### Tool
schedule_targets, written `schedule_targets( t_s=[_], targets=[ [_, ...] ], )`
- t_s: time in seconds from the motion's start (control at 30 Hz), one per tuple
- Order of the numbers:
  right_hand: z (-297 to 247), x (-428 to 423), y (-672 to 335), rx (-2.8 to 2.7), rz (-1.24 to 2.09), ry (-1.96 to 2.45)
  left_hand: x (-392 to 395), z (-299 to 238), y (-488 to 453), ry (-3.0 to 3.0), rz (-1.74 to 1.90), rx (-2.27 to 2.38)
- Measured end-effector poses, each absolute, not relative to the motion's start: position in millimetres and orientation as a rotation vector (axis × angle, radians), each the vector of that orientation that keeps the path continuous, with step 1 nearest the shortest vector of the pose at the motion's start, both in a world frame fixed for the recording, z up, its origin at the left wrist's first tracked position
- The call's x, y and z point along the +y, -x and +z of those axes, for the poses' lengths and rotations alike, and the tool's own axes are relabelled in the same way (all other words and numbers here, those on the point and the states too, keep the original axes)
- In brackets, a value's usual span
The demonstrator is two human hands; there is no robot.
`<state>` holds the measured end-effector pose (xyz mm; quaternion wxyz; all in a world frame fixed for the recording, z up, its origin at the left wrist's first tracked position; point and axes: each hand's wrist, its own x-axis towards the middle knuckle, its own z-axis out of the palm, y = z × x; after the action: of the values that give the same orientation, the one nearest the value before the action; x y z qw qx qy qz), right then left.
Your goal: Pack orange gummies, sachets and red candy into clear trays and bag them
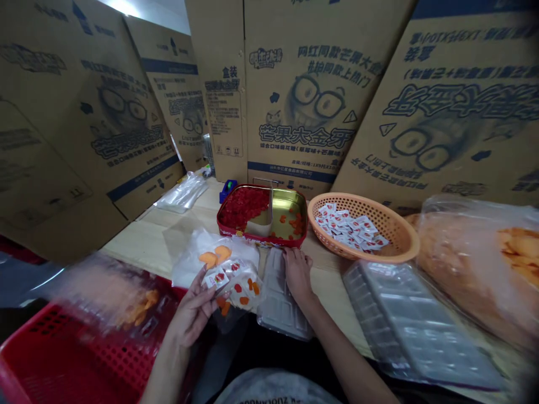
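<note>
Several tall cardboard boxes (311, 112) with blue print stand around the far side of a wooden table (328, 292). At lower left is a red plastic basket (23, 359), and over it lies a blurred plastic bag with orange pieces inside. A big clear bag (458, 252), also with orange pieces, rests at the right end. Near it lies a stack of clear compartment trays (421, 325). Behind this stack, an orange perforated basket (404, 238) contains printed sachets (351, 227). Just left of it, a red tin (261, 242) has a divider: red bits fill the left part, and a few orange bits lie in the right.

The right hand (298, 275) is over the far end of a single clear tray (275, 314), before the tin; its fingers are bent, but I cannot tell if they grip. The left hand (197, 311) is at the left edge of a clear packet (254, 304) with red and orange bits. Its fingers touch a small sachet (217, 278); I cannot tell if they pinch it or the packet. Two orange slices (216, 257) lie just beyond.
</note>
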<state>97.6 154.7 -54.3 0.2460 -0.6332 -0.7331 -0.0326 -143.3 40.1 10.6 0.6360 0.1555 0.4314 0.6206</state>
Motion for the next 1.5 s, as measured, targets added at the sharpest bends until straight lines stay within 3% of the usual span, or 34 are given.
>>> schedule_targets(
  t_s=[0.47, 0.97, 1.1, 1.37, 1.5],
  targets=[
    [-63, 159, -99, -1.848, -0.204, 1.683, 40, 5, 149, -0.356, 1.412, 0.991],
    [-36, 157, -103, -1.737, -0.183, 1.797, 42, -1, 157, -0.381, 1.404, 0.947],
    [-9, 160, -114, -1.706, 0.008, 1.671, 47, -2, 166, -0.406, 1.382, 0.922],
    [53, 166, -116, -1.728, 0.800, 1.306, 49, -3, 169, -0.454, 1.315, 0.831],
    [72, 169, -97, -1.845, 1.005, 1.199, 46, 1, 161, -0.445, 1.270, 0.777]
  ],
)
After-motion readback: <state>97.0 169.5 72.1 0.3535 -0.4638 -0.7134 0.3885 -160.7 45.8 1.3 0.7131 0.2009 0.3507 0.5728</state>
